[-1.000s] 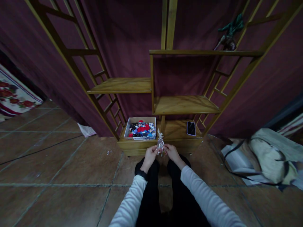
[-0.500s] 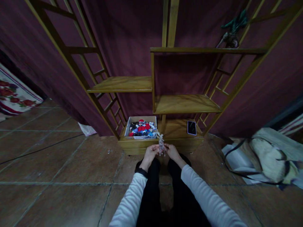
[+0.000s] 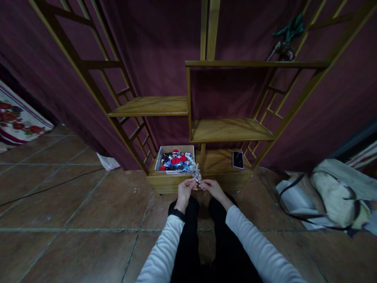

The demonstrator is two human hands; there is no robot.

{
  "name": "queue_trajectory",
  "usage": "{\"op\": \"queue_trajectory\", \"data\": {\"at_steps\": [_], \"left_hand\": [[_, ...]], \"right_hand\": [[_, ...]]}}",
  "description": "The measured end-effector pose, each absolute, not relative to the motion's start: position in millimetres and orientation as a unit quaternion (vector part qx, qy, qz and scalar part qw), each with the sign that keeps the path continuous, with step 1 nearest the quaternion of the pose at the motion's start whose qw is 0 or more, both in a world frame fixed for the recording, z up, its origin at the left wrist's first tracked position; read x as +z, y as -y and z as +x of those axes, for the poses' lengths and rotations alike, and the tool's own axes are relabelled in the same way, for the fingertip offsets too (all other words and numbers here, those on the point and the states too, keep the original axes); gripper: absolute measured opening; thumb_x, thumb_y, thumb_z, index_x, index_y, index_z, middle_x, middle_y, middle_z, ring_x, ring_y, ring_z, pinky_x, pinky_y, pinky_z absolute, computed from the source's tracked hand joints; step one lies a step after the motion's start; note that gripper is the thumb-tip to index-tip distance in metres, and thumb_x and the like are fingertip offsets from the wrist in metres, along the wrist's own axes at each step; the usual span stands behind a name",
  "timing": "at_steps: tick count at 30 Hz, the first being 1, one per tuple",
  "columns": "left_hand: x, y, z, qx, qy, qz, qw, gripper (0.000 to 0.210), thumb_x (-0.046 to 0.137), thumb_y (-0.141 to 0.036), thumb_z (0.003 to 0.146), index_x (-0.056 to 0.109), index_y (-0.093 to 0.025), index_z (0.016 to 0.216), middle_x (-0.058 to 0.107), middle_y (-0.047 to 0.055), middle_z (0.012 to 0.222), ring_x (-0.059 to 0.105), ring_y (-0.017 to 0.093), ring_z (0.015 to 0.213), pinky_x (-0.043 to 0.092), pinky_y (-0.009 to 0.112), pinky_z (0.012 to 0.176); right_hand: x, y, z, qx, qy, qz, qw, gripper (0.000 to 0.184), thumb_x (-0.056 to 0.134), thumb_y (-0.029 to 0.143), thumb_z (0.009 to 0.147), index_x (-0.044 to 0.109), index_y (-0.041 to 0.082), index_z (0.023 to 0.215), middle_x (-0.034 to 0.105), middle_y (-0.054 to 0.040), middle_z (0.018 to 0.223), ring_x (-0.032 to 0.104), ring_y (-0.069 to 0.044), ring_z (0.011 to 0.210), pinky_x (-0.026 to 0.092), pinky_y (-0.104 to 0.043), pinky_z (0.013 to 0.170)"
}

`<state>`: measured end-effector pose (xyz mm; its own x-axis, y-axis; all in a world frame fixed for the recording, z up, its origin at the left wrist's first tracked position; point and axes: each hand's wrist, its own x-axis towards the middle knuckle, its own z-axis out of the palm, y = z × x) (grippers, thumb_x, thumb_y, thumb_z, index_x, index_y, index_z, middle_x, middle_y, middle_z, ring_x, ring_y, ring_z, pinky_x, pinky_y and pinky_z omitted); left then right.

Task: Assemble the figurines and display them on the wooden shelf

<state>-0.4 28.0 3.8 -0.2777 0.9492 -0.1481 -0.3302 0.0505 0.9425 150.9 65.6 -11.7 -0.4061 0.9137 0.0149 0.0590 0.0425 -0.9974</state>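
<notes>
Between my hands is a small clear figurine (image 3: 197,176), glassy and deer-like with branching pieces on top. My left hand (image 3: 185,190) pinches its left side with the fingertips. On the other side, my right hand (image 3: 212,186) has its fingertips closed at the figurine's lower right. Just beyond my left hand, a shallow cardboard box (image 3: 159,158) stands on the bottom shelf. Small figures (image 3: 178,159) in red, blue, black and white fill it.
A wooden display rack (image 3: 232,131) with stepped shelves stands before a dark red curtain. On its bottom board lies a phone (image 3: 238,159). A green-topped ornament (image 3: 285,41) sits on the upper right shelf. Bags (image 3: 332,192) lie on the floor at right; a cable (image 3: 59,184) runs at left.
The figurine has turned and shifted slightly left and up in my fingers, now showing a wider side. My right hand has followed it a little to the left.
</notes>
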Motion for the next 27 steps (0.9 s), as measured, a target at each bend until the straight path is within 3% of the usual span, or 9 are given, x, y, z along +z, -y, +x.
{"op": "queue_trajectory", "data": {"at_steps": [15,21,27], "left_hand": [[12.1,-20.6,-0.9,0.579,-0.507,0.369,0.521,0.035,0.073,-0.038,0.059,0.065,-0.013,0.082,0.067,0.005,0.068,0.059,0.012,0.059,0.046,0.023,0.055],[8.7,-21.5,-4.7,0.626,-0.54,0.348,0.441,0.034,0.066,-0.042,0.065,0.064,-0.013,0.083,0.063,0.003,0.065,0.056,0.012,0.059,0.041,0.02,0.051],[8.3,-21.1,-8.0,0.609,-0.563,0.38,0.41,0.035,0.066,-0.039,0.066,0.067,-0.015,0.092,0.066,0.007,0.089,0.058,0.016,0.076,0.042,0.022,0.059]], "right_hand": [[-7.2,-65.9,152.9,0.59,0.587,-0.383,0.399,0.036,0.063,0.047,0.066,0.066,0.015,0.083,0.068,-0.0043,0.073,0.06,-0.015,0.066,0.048,-0.029,0.064],[-6.4,-66.8,157.3,0.598,0.573,-0.381,0.41,0.04,0.065,0.049,0.063,0.066,0.014,0.083,0.068,-0.0056,0.073,0.061,-0.016,0.065,0.048,-0.032,0.067],[-1.4,-64.4,159.9,0.614,0.571,-0.372,0.398,0.038,0.066,0.048,0.064,0.066,0.015,0.083,0.068,-0.005,0.074,0.06,-0.015,0.068,0.048,-0.03,0.068]]}}
